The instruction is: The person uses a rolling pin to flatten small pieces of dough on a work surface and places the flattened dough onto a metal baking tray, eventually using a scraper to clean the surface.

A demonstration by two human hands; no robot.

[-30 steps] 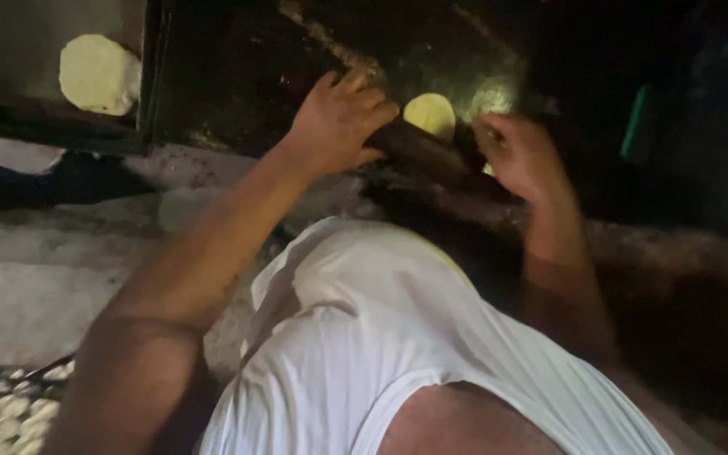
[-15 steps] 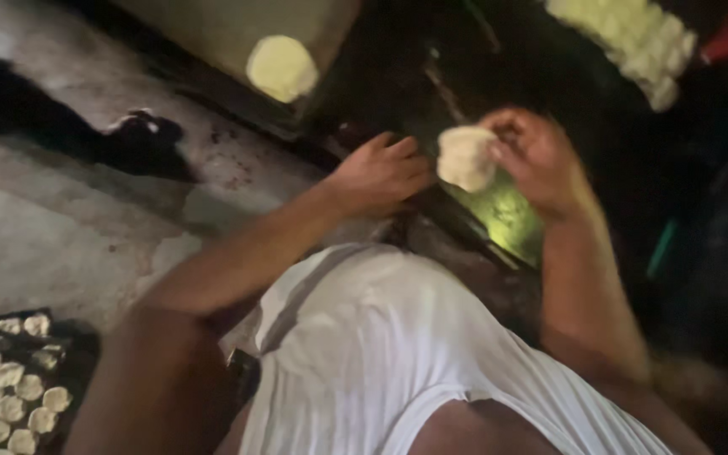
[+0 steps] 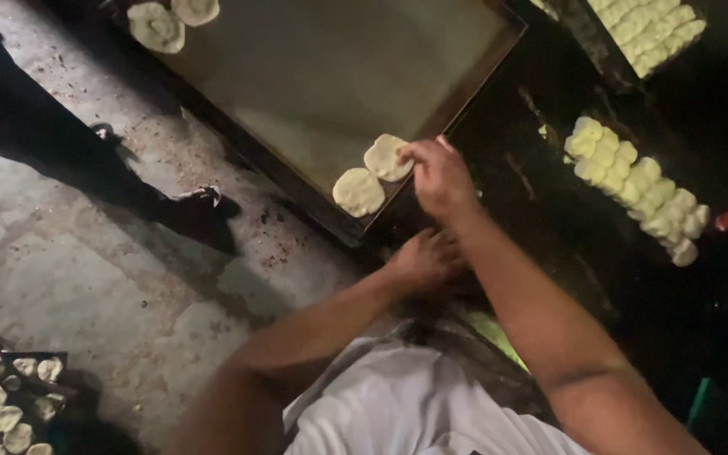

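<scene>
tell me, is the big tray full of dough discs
No, the tray holds only four dough discs: two near the right hand and two at its far corner, with bare metal between.
</scene>
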